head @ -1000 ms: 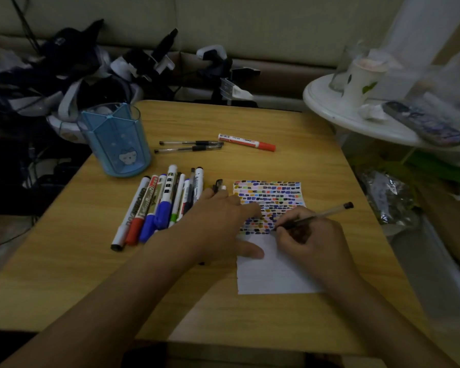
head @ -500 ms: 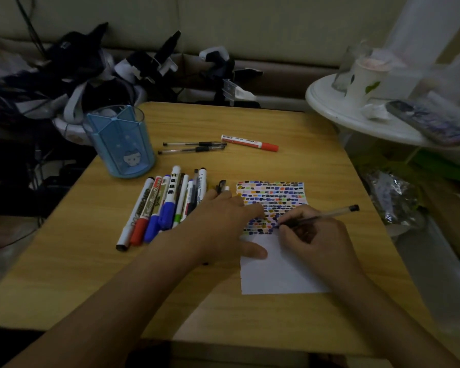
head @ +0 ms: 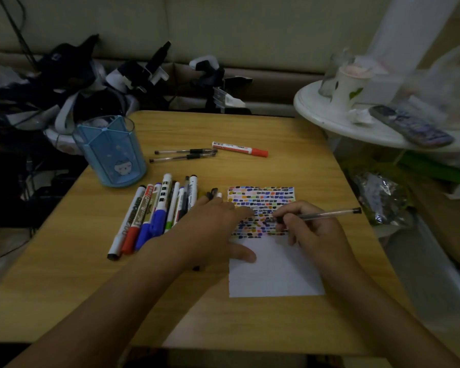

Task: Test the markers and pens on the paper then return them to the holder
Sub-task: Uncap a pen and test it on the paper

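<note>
Head view: your right hand (head: pixel 314 232) pinches clear pen (head: pixel 327 215), tip down on paper (head: pixel 274 272) among colour swatches. Your left hand (head: pixel 215 232) lies flat, fingers relaxed, pinning paper's left edge. Bunch of markers (head: pixel 154 216) sits just left of that hand. Blue holder (head: pixel 112 152) stands far-left on wooden table (head: pixel 64 288). Two black pens (head: pixel 183 154) and red marker (head: pixel 241 149) lie behind paper.

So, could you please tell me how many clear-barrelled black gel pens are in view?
3: two lie side by side behind the marker row, one is in the right hand. Others may hide among the markers.
</note>
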Available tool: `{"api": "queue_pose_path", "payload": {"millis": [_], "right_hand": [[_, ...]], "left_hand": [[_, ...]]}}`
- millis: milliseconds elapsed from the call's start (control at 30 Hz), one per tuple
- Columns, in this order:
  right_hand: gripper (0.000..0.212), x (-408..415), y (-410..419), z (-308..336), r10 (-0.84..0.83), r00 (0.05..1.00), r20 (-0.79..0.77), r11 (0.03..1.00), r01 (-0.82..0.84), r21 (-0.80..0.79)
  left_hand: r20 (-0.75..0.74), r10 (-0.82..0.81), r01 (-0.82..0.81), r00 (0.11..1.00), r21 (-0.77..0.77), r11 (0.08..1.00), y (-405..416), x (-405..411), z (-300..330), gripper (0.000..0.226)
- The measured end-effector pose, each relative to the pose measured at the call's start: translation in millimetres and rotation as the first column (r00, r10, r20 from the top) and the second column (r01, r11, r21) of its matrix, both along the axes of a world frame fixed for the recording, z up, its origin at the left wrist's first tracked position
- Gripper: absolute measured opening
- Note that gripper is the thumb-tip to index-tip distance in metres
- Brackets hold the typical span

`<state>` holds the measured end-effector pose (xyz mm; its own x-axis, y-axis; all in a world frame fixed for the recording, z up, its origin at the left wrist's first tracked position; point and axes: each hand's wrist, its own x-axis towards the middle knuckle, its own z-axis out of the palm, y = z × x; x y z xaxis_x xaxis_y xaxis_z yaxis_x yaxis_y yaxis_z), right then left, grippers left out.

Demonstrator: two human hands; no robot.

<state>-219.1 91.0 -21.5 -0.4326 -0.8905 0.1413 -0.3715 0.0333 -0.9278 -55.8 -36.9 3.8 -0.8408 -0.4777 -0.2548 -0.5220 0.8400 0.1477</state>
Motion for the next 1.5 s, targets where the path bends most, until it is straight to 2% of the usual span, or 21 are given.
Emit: {"api": "queue_pose_path", "payload": {"millis": [67, 200, 300, 467, 600, 900, 1067, 1200, 1367, 1500], "right_hand": [[0.013, 1, 0, 3, -0.020, 0.998, 0.058, 0.999, 0.022, -0.028], [0.006, 1, 2, 8, -0.010, 0.992, 0.125, 0.998, 0.018, -0.060], [0.006, 2, 2, 10, 0.012, 0.993, 0.121, 0.999, -0.006, -0.051], [0.017, 1, 2, 11, -0.028, 0.973, 0.227, 0.998, 0.041, -0.049], [0.012, 2, 3, 15, -0.040, 0.957, 0.287, 0.996, 0.063, -0.070], [0.005, 5, 2, 15, -0.002, 0.965, 0.261, 0.998, 0.018, -0.060], [0.005, 3, 1, 16, -0.027, 0.964, 0.263, 0.997, 0.046, -0.067], [0.005, 5, 1, 16, 0.006, 0.953, 0.302, 0.998, 0.013, -0.061], [0.001, 11, 0, 12, 0.047, 0.965, 0.259, 0.998, -0.037, -0.043], [0.023, 13, 0, 15, 0.044, 0.961, 0.274, 0.999, -0.034, -0.042]], "left_hand": [[-0.028, 0.031, -0.031, 0.999, 0.014, 0.999, 2, 0, 3, 0.089], [-0.194, 0.059, -0.052, 0.979, 0.040, 0.998, 3, 1, 0, 0.046], [-0.196, 0.036, -0.032, 0.980, 0.024, 0.999, 2, -1, 2, 0.034], [-0.198, 0.058, -0.043, 0.978, 0.078, 0.996, 4, -3, 8, 0.032], [-0.219, 0.075, -0.047, 0.973, 0.132, 0.990, 6, -3, 10, 0.031], [-0.296, 0.086, -0.028, 0.951, 0.195, 0.980, 12, -1, 15, 0.025], [-0.334, 0.132, -0.049, 0.933, 0.248, 0.968, 8, 2, 13, 0.023], [-0.329, 0.104, -0.019, 0.939, 0.250, 0.968, 8, 1, 12, 0.026], [-0.351, 0.047, 0.056, 0.935, 0.277, 0.959, 13, 1, 14, 0.025], [-0.397, -0.008, 0.098, 0.918, 0.209, 0.973, 14, 2, 11, 0.007]]}}
